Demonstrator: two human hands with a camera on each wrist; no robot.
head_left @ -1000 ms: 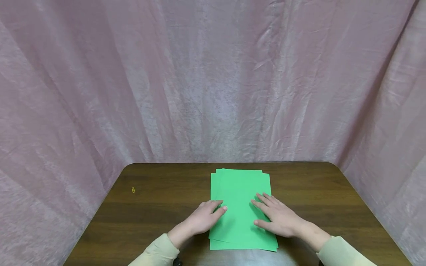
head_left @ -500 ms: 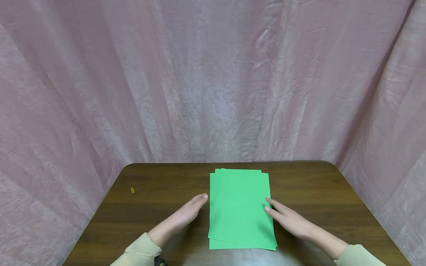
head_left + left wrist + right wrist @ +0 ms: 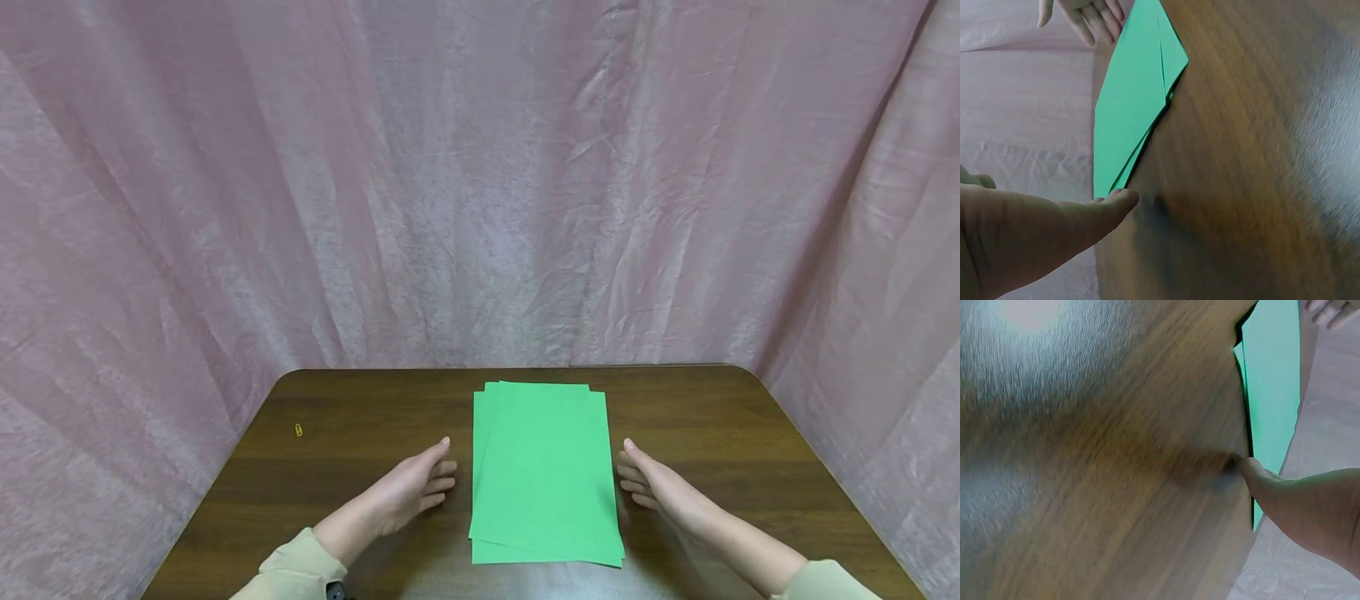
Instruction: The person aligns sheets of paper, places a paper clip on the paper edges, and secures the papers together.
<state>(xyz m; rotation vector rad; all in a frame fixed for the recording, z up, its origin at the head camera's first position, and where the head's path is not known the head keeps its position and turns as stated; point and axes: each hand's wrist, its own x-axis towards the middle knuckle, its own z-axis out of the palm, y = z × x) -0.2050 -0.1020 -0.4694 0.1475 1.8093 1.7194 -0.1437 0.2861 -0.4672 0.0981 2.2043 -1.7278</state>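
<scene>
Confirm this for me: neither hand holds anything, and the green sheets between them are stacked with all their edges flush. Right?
Not flush: the head view shows the green sheets out of line, jutting past one another at top and bottom. They do lie between the left hand and right hand, and neither holds anything.

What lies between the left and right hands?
Overlapping green paper sheets lie on the wooden tabletop between the left hand and right hand, as the head view shows.

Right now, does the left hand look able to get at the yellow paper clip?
Probably yes: the left hand looks empty, and only bare tabletop shows between it and the yellow paper clip. The green sheets lie on the hand's other side, out of the way.
</scene>
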